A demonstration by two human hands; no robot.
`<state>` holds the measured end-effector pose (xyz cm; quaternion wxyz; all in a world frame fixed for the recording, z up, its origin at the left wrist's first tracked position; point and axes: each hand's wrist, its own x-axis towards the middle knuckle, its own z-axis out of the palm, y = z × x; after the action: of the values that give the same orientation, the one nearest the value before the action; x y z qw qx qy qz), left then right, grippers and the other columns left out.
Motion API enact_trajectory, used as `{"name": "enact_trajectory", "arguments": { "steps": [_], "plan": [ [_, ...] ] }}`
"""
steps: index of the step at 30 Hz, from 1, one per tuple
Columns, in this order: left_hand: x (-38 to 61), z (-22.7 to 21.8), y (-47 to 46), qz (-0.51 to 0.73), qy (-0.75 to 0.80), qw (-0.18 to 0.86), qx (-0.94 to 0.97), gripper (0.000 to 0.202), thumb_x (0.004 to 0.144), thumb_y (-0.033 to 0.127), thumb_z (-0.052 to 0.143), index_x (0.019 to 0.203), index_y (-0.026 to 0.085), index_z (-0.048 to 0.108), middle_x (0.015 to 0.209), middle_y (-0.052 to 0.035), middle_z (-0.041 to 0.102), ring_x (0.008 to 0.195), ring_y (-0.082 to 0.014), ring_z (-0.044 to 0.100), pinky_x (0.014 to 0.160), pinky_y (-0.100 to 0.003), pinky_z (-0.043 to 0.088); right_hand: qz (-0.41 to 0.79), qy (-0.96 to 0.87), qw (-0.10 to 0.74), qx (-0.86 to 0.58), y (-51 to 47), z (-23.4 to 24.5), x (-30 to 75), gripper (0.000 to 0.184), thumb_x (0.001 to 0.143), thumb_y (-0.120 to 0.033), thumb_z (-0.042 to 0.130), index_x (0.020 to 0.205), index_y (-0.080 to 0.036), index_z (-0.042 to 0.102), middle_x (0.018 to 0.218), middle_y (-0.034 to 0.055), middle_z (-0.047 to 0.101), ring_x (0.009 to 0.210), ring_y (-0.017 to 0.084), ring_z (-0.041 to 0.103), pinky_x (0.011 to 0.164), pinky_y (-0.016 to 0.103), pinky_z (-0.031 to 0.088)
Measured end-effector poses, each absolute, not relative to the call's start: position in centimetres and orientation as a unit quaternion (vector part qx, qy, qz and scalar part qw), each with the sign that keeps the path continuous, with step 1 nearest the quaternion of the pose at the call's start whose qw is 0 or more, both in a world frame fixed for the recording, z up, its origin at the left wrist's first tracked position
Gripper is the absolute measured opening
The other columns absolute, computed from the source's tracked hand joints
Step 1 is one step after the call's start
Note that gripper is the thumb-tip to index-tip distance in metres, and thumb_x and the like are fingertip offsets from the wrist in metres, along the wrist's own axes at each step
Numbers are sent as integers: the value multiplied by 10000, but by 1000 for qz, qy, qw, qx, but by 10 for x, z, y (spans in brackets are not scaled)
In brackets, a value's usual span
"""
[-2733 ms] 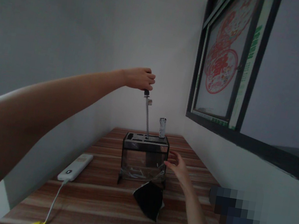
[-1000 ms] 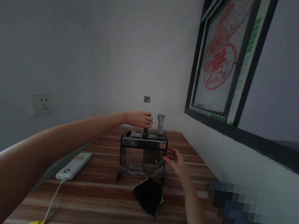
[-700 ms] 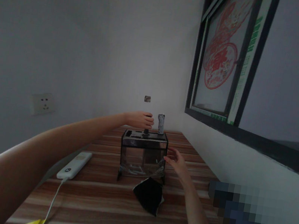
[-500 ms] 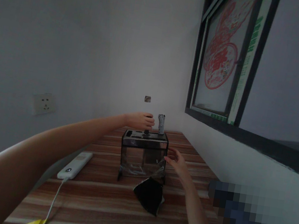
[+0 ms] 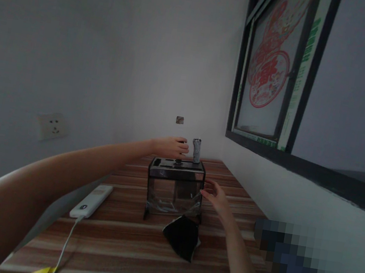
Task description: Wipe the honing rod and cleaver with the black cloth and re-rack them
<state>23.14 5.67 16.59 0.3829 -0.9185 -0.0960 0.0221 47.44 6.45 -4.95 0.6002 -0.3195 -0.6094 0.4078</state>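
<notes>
A small clear tank (image 5: pixel 174 190) with a black frame and a flat top stands upright on the wood-striped table (image 5: pixel 110 240). My left hand (image 5: pixel 172 147) is over its top, fingers closed round a dark upright knob that they mostly hide. To the right of that hand, a crinkled silvery tube (image 5: pixel 196 150) stands on the tank's top. At the tank's right side is my right hand (image 5: pixel 215 194), fingers stretched out and apart, their tips against the edge. A black flat piece with a pale, ragged edge (image 5: pixel 182 237) lies in front of the tank.
A white power strip (image 5: pixel 91 201) with a round button lies at the left, its cable (image 5: pixel 64 245) running to the front edge past a yellow tag (image 5: pixel 42 272). Walls border the back and right. A dark-framed window (image 5: pixel 268 76) is up on the right; a blurred patch (image 5: pixel 294 260) covers something below.
Both hands keep their places at the tank. The whole view has shifted very slightly; nothing else visibly differs.
</notes>
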Motion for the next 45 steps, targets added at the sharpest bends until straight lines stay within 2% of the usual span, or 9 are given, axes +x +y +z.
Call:
{"name": "enact_trajectory", "arguments": {
  "steps": [7,13,17,20,23,25,31,35,45],
  "plan": [
    [226,183,46,11,-38,332,-942,463,685,131,664,1088,346,586,1145,-13,645,1085,-188,565,1032,-324,328,407,-607,600,-326,64,-49,474,484,569,-369,785,996,-206,624,857,39,679,790,200,649,732,336,531],
    [232,202,25,42,-99,405,-908,327,834,200,518,1146,290,555,1215,-53,595,1077,-218,559,975,-350,363,408,-610,599,-321,65,-51,474,501,556,-370,791,999,-212,618,905,44,679,811,203,647,727,338,530],
    [237,207,17,-6,-183,406,-895,285,889,215,439,1149,248,552,1122,-68,617,992,-211,581,897,-346,402,401,-614,599,-320,66,-51,475,495,552,-368,796,986,-204,623,877,42,683,811,202,648,755,346,523],
    [236,201,21,-100,-255,394,-877,246,899,231,430,1099,208,571,1100,-85,607,1031,-227,552,908,-367,402,395,-615,601,-323,66,-51,475,489,552,-364,797,980,-202,625,869,43,680,814,205,645,757,349,524],
    [234,189,32,-215,-349,310,-858,250,881,274,479,1101,191,563,1148,-96,580,1086,-231,522,921,-371,411,394,-616,600,-324,66,-50,475,479,561,-356,793,984,-209,622,897,48,678,815,204,642,744,345,529],
    [234,182,40,-249,-392,232,-855,259,861,277,509,1098,187,563,1116,-86,603,1018,-203,565,880,-340,443,397,-618,597,-323,65,-50,475,473,569,-348,788,989,-213,620,910,49,676,817,201,640,742,339,530],
    [238,172,55,-249,-426,164,-854,178,841,238,506,939,188,646,858,-38,693,743,-148,635,670,-254,485,402,-614,596,-326,65,-50,475,477,562,-360,787,985,-214,622,861,39,672,799,207,644,731,344,531],
    [240,174,53,-243,-427,154,-857,155,825,227,529,840,173,673,835,-42,704,722,-147,636,659,-248,483,403,-616,595,-325,65,-50,475,481,567,-358,784,995,-212,620,865,32,668,798,198,642,732,333,529],
    [241,175,46,-228,-416,165,-865,123,803,235,568,824,170,671,835,-42,692,697,-137,620,655,-250,476,397,-619,594,-326,66,-51,476,475,569,-361,789,987,-205,626,876,37,674,806,195,644,738,333,526]
  ]
}}
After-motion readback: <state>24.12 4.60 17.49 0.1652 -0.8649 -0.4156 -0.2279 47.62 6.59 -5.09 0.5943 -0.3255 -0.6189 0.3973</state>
